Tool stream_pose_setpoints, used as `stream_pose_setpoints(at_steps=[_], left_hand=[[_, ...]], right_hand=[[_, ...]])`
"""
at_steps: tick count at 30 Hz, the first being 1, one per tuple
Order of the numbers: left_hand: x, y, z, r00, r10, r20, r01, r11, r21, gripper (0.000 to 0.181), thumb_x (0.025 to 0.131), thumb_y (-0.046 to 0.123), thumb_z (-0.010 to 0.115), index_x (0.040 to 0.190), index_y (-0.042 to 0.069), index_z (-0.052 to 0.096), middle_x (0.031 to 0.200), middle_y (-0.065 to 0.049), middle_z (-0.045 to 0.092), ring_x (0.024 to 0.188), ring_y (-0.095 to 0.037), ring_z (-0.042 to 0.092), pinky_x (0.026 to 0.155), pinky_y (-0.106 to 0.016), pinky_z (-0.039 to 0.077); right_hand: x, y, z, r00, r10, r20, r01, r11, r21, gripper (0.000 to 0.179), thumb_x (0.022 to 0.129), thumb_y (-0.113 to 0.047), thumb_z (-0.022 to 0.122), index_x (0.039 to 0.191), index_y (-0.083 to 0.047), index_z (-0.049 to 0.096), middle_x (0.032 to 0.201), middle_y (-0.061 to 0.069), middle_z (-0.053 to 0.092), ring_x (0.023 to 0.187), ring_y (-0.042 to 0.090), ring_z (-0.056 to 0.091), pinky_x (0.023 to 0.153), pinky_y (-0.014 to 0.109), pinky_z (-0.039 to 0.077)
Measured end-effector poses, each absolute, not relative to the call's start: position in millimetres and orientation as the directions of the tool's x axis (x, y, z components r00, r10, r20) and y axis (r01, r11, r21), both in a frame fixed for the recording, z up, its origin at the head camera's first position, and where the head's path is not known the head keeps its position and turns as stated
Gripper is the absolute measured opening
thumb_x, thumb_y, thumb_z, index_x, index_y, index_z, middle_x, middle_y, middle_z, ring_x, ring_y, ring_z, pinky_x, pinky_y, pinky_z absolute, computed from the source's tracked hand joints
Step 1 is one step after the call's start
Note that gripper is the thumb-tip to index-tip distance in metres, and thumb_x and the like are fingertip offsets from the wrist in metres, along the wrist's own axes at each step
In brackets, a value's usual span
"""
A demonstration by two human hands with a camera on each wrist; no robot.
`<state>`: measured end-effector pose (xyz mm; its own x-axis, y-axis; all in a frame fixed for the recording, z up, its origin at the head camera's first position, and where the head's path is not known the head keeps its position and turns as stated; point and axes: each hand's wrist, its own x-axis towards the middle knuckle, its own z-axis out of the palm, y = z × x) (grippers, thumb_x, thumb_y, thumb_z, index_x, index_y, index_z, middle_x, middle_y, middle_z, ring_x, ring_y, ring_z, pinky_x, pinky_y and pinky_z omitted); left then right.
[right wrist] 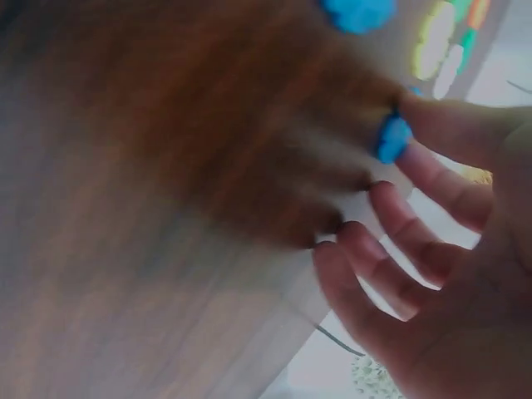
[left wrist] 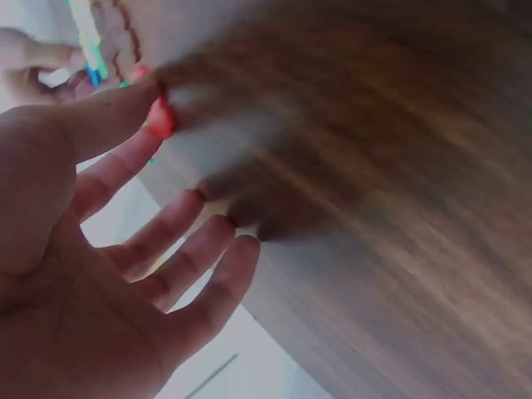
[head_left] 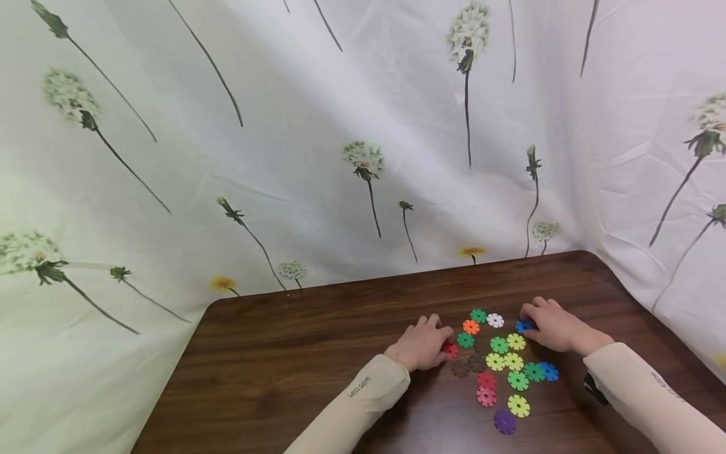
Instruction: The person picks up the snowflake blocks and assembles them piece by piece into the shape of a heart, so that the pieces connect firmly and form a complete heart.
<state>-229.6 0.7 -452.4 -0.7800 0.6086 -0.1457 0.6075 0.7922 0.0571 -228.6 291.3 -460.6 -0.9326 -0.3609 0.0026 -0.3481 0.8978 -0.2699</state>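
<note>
My left hand (head_left: 421, 343) is at the left edge of a group of flat, notched plastic discs. Its thumb and index finger pinch a red notched disc (head_left: 452, 351), whose red edge (left wrist: 162, 120) shows between those fingertips in the left wrist view. The other three fingers spread with their tips at the tabletop. On the far right of the group, my right hand (head_left: 558, 326) pinches a blue notched disc (head_left: 523, 326) between thumb and index finger. In the right wrist view that blue disc (right wrist: 392, 139) is partly hidden by the thumb, and the remaining fingers reach down to the wood.
Several discs lie between the hands, among them a white one (head_left: 495, 320), an orange one (head_left: 471, 326) and brown ones (head_left: 460, 368). Nearer me are a pink disc (head_left: 486, 396) and a purple disc (head_left: 505, 422). A dandelion-print curtain (head_left: 317, 157) hangs behind the dark wooden table (head_left: 272, 372).
</note>
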Motion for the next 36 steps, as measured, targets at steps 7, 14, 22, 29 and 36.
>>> stream_pose_setpoints(at_steps=[7, 14, 22, 29, 36], left_hand=[[-231, -4, -448, -0.797, 0.577, -0.179, 0.559, 0.817, 0.144, 0.016, 0.088, 0.031, 0.071, 0.100, 0.024, 0.064, 0.109, 0.001, 0.050, 0.097, -0.014, 0.045, 0.078, -0.029, 0.045], [-227, -17, -444, -0.777, 0.606, -0.167, 0.568, 0.791, 0.227, 0.019, 0.083, 0.029, 0.076, 0.094, 0.020, 0.063, 0.093, 0.004, 0.050, 0.082, -0.010, 0.045, 0.070, -0.022, 0.043], [-232, -42, -449, -0.787, 0.604, -0.127, 0.523, 0.762, 0.381, 0.017, 0.083, 0.015, 0.076, 0.085, 0.016, 0.059, 0.080, 0.006, 0.057, 0.069, -0.004, 0.047, 0.061, -0.018, 0.042], [-231, -62, -456, -0.787, 0.611, -0.089, 0.491, 0.707, 0.509, 0.015, 0.085, 0.017, 0.075, 0.086, 0.015, 0.059, 0.074, 0.010, 0.056, 0.065, -0.001, 0.047, 0.060, -0.016, 0.042], [-241, -91, -452, -0.851, 0.524, 0.009, 0.405, 0.646, 0.648, 0.009, 0.085, 0.010, 0.072, 0.083, 0.013, 0.064, 0.076, 0.007, 0.062, 0.066, -0.002, 0.050, 0.062, -0.018, 0.044]], right_hand=[[-234, 292, -456, -0.935, -0.354, -0.030, -0.329, 0.895, -0.300, 0.024, 0.081, -0.022, 0.076, 0.093, -0.007, 0.061, 0.091, 0.009, 0.056, 0.082, 0.027, 0.047, 0.070, 0.041, 0.044], [-237, 296, -460, -0.938, -0.345, 0.025, -0.332, 0.877, -0.347, 0.023, 0.077, -0.020, 0.078, 0.089, -0.011, 0.060, 0.082, 0.003, 0.054, 0.075, 0.019, 0.047, 0.065, 0.034, 0.042], [-236, 292, -459, -0.954, -0.301, 0.002, -0.276, 0.872, -0.403, 0.018, 0.083, -0.011, 0.072, 0.093, -0.010, 0.058, 0.078, 0.001, 0.058, 0.068, 0.015, 0.050, 0.059, 0.032, 0.044], [-240, 286, -458, -0.948, -0.316, 0.046, -0.301, 0.836, -0.458, 0.014, 0.087, -0.003, 0.063, 0.098, -0.008, 0.057, 0.081, 0.004, 0.063, 0.067, 0.016, 0.054, 0.057, 0.033, 0.044], [-246, 263, -456, -0.963, -0.238, 0.126, -0.260, 0.702, -0.663, 0.018, 0.092, -0.013, 0.063, 0.109, -0.007, 0.061, 0.092, 0.007, 0.067, 0.076, 0.014, 0.061, 0.063, 0.029, 0.051]])
